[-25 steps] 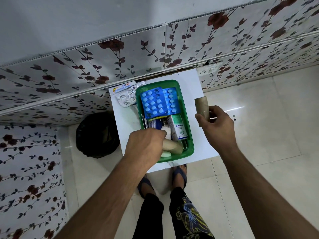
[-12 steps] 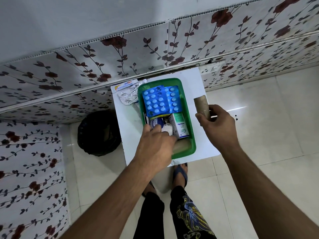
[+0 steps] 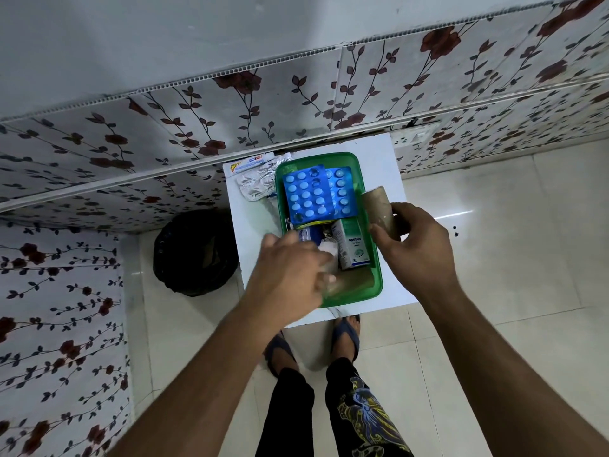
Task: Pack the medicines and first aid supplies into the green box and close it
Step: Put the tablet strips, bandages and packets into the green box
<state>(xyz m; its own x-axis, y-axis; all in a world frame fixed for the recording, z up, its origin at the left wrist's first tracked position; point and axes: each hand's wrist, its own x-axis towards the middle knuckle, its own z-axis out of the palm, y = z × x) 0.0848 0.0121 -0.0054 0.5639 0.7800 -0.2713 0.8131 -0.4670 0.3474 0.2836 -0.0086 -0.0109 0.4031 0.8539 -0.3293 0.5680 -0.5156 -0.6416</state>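
The green box (image 3: 378,282) stands open on a small white table (image 3: 382,159). Inside it lie two blue blister packs (image 3: 308,196), a white and green medicine carton (image 3: 353,247), a small blue item and a beige bandage roll (image 3: 354,285) at the near end. My left hand (image 3: 288,275), blurred, hovers over the box's near left part with fingers apart, hiding what is under it. My right hand (image 3: 418,245) grips a second beige bandage roll (image 3: 378,206) upright over the box's right rim. No lid is in view.
Silver blister strips (image 3: 257,183) and a printed sachet (image 3: 247,162) lie on the table left of the box, against the flowered wall. A black bin (image 3: 195,252) stands on the floor to the left. My sandalled feet (image 3: 344,334) are at the table's near edge.
My left hand let go of the beige roll, which now lies at the box's near end, and shifted up and left. My right hand carried its roll left, over the box's right rim.
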